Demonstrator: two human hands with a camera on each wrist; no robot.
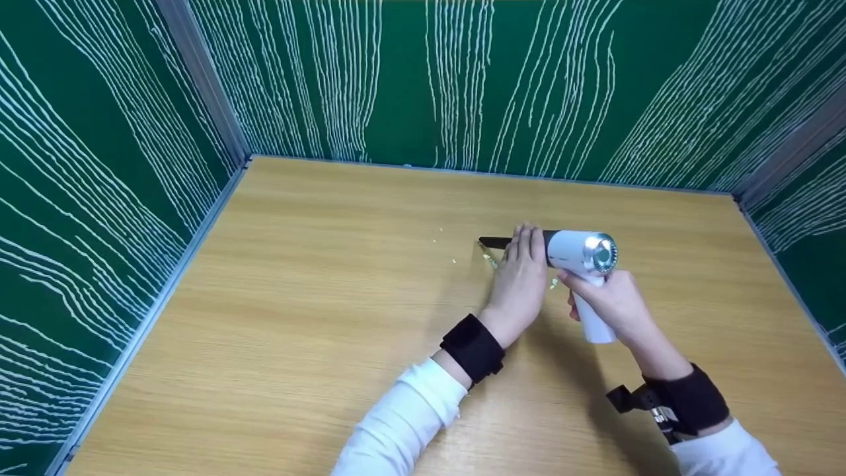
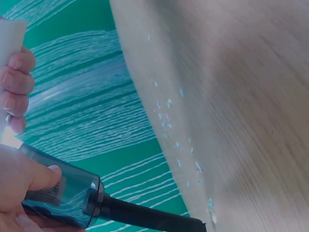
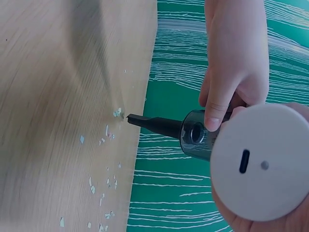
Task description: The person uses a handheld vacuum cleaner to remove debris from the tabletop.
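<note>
The vacuum [image 1: 572,248] is gripped at its handle [image 1: 593,322] by the right hand [image 1: 616,303], at its barrel [image 2: 78,175] by the left hand [image 1: 520,284], near scraps [image 3: 92,190].

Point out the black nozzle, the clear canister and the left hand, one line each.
Black nozzle [image 3: 157,125]: right wrist view, middle of its tube.
Clear canister [image 2: 79,184]: left wrist view, see-through side wall.
Left hand [image 1: 521,284]: head view, back of the hand.

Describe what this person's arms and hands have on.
White sleeves end short of the left wristband and right wristband, both black. The right one has a dark piece jutting out and a small silvery part. The left hand and right hand are ungloved.
</note>
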